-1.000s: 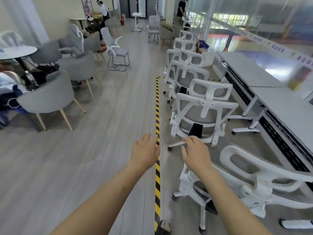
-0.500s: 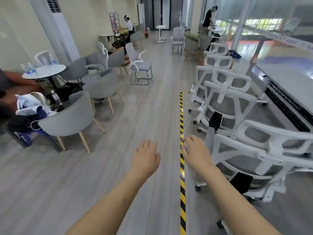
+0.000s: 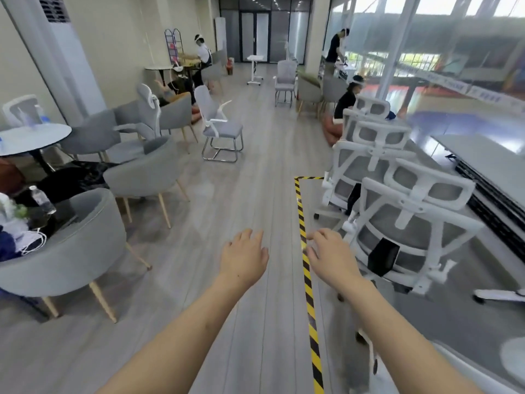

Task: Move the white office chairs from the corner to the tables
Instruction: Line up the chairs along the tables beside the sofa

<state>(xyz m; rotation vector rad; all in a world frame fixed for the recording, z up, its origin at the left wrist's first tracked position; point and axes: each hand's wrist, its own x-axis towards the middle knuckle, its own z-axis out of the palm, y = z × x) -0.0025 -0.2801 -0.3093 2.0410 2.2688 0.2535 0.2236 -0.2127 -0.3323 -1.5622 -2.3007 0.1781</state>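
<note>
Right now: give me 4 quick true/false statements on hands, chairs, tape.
1. Both hands hold nothing. True: left hand and right hand are open in the air.
2. The white chairs stand right of the striped tape. True.
3. The right hand grips a chair back. False: it touches no chair.
4. The round table stands right of the tape. False: it stands far left.

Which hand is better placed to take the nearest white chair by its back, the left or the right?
Probably the right. The right hand is open, just across the striped tape and beside the nearest white chair. The left hand, also open, is over bare floor, farther from it.
</note>
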